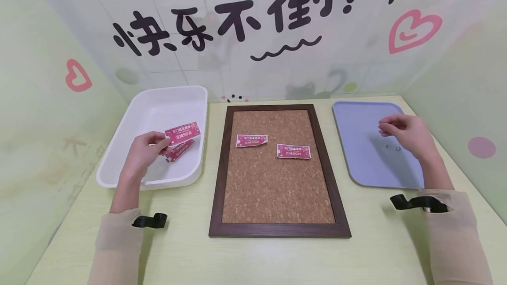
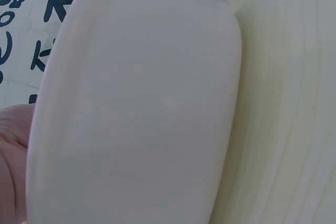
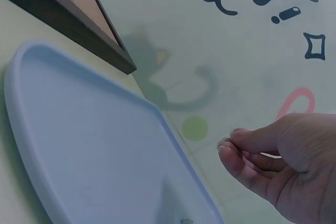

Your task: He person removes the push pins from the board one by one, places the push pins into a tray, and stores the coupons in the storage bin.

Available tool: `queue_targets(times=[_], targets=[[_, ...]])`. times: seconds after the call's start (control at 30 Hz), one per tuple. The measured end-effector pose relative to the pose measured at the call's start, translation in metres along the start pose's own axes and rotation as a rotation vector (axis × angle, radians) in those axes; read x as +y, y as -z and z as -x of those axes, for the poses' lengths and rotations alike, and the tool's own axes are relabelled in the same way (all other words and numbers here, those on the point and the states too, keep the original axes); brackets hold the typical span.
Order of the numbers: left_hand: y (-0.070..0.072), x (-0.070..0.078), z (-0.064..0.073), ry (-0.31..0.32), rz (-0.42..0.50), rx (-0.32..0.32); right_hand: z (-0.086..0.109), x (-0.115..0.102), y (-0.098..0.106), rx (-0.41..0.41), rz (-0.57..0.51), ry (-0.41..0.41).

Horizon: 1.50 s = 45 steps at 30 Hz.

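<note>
Over the white bin (image 1: 152,96), my left hand (image 1: 146,148) pinches a pink printed coupon (image 1: 184,133). Another pink coupon (image 1: 181,151) shows just beneath it, tilted; I cannot tell whether the hand holds that one too. In the left wrist view the bin's wall (image 2: 136,98) covers most of the left hand (image 2: 13,156). Above the blue tray (image 1: 364,144), my right hand (image 1: 408,135) has thumb and fingertips brought together. The right wrist view shows these fingertips (image 3: 236,137) closely, but whether something tiny sits between them I cannot tell.
Between bin and tray lies a wood-framed cork board (image 1: 277,192) bearing a left coupon (image 1: 251,140) and a right coupon (image 1: 293,151). Small shiny pieces (image 1: 397,148) lie on the tray. A printed backdrop (image 1: 237,69) stands behind the table.
</note>
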<state>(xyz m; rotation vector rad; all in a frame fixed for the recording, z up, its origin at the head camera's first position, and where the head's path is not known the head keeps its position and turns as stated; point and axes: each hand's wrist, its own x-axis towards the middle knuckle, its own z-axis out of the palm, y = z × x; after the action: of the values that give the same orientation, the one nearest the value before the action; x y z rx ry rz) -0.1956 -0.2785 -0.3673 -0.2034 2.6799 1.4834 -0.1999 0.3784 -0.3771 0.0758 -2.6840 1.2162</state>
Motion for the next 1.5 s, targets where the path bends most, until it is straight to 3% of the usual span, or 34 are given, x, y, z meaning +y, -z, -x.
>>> queue_targets(times=[0.27,0.7,0.9,1.3,1.5], targets=[[0.006,-0.012,-0.004,0.035,0.033,-0.020,0.002,0.021,0.009,-0.005,-0.047,-0.085],[0.009,-0.021,-0.008,0.114,-0.016,-0.071,0.005,0.041,0.018,-0.013,0.054,-0.183],[0.008,-0.023,-0.010,0.149,-0.048,-0.107,0.007,0.049,0.022,-0.025,0.059,-0.190],[0.005,-0.025,-0.012,0.167,-0.044,-0.139,0.011,0.054,0.026,-0.105,0.218,-0.227],[0.005,-0.024,-0.012,0.173,-0.059,-0.141,0.012,0.058,0.025,-0.116,0.240,-0.233]])
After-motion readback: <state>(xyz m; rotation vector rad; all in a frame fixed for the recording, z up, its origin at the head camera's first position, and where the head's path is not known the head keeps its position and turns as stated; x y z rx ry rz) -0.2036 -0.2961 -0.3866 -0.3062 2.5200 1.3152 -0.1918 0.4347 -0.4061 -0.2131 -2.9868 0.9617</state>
